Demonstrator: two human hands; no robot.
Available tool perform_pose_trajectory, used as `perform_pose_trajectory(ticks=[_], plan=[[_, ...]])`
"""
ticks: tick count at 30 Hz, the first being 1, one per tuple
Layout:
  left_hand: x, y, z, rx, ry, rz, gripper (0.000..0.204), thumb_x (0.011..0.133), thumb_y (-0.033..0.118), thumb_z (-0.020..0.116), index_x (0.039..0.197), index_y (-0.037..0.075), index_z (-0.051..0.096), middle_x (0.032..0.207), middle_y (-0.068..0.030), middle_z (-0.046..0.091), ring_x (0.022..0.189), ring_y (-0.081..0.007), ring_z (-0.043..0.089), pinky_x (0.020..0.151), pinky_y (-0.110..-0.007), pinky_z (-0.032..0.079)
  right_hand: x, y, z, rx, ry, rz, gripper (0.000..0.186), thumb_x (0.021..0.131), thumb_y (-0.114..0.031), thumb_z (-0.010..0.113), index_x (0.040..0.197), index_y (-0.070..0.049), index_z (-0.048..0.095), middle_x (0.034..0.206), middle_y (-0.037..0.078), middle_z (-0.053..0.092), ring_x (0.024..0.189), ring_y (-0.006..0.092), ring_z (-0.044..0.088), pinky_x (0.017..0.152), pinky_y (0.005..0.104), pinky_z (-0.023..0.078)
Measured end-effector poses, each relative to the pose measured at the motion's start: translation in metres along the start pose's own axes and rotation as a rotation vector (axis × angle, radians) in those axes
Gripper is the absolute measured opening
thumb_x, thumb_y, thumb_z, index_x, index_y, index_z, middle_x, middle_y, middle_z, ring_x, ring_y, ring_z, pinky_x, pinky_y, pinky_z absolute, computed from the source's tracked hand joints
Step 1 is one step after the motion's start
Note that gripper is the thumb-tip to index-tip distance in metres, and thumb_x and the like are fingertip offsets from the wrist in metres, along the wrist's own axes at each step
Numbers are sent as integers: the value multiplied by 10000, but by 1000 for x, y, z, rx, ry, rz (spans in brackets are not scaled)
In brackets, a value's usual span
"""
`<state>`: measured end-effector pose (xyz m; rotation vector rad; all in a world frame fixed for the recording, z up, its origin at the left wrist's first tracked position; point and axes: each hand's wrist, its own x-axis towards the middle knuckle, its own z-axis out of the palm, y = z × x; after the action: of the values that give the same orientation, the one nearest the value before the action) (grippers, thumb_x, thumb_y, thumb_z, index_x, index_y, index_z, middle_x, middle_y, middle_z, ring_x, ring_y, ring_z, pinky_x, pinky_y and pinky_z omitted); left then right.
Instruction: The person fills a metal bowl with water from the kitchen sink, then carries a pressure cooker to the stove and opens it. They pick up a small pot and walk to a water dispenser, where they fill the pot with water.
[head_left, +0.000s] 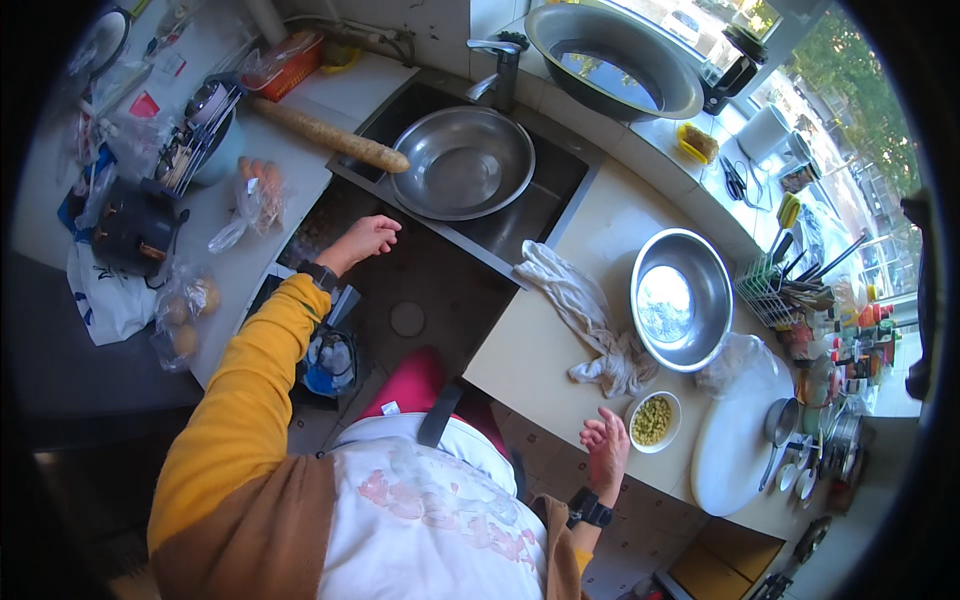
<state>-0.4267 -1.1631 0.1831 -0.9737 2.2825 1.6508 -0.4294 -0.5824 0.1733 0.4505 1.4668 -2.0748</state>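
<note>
My left hand point(368, 238) hangs over the gap in front of the sink, its fingers loosely bent and nothing visible in them. Beyond it, a wide steel basin point(463, 165) sits in the dark sink point(550, 190), and the tip of a long wooden rolling pin point(335, 138) reaches the basin's rim. My right hand point(604, 446) is beside the counter's front edge, fingers apart and slightly curled, holding nothing. Closest to it stands a small white bowl point(653, 421) of chopped green food. Farther back are a steel bowl point(682, 300) with white contents and a crumpled white cloth point(590, 315).
A round white board point(735, 445) carries a small saucepan point(779, 421) at the right. Bottles and a utensil rack point(765, 295) line the window side. A large metal basin point(610, 60) rests on the sill. Bagged eggs point(262, 190) and a dark pot point(133, 228) occupy the left counter.
</note>
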Motion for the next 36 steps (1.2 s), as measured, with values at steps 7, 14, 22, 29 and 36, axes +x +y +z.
perform_pose_trajectory(ticks=[7, 14, 22, 29, 36], plan=[[87, 65, -21, -98, -75, 307, 242, 926, 102, 543, 1141, 25, 624, 881, -26, 633, 715, -90, 586, 647, -221, 490, 93, -27, 146, -116, -193, -52, 321, 997, -236, 546, 1207, 7, 541, 883, 148, 676, 691, 185, 666, 610, 260, 532], [156, 119, 4, 18, -235, 552, 221, 897, 118, 596, 1098, 52, 662, 903, -47, 672, 741, -102, 626, 678, -254, 531, 215, 0, 274, -92, 18, -136, 493, 966, -271, 609, 1331, 8, 428, 996, 138, 623, 719, 152, 653, 599, 232, 535], [163, 104, 20, 81, -345, 640, 237, 890, 145, 584, 1096, 47, 645, 891, -98, 689, 764, -194, 651, 750, -313, 512, 285, 19, 327, -263, 101, 58, 495, 958, -362, 604, 1296, -33, 454, 885, 75, 614, 675, 141, 628, 556, 219, 511], [144, 89, 27, 66, -525, 553, 222, 876, 136, 585, 1080, 73, 646, 942, -114, 692, 868, -271, 672, 770, -359, 513, 302, 27, 345, -502, 31, 89, 411, 964, -281, 598, 1254, -24, 461, 891, 83, 649, 629, 152, 658, 466, 227, 515], [154, 89, 24, 126, -541, 634, 212, 864, 99, 566, 1062, 74, 636, 998, -135, 673, 945, -308, 648, 812, -390, 507, 318, 49, 350, -339, -16, 86, 413, 962, -320, 595, 1262, -57, 489, 1003, 68, 659, 814, 150, 657, 590, 262, 556]])
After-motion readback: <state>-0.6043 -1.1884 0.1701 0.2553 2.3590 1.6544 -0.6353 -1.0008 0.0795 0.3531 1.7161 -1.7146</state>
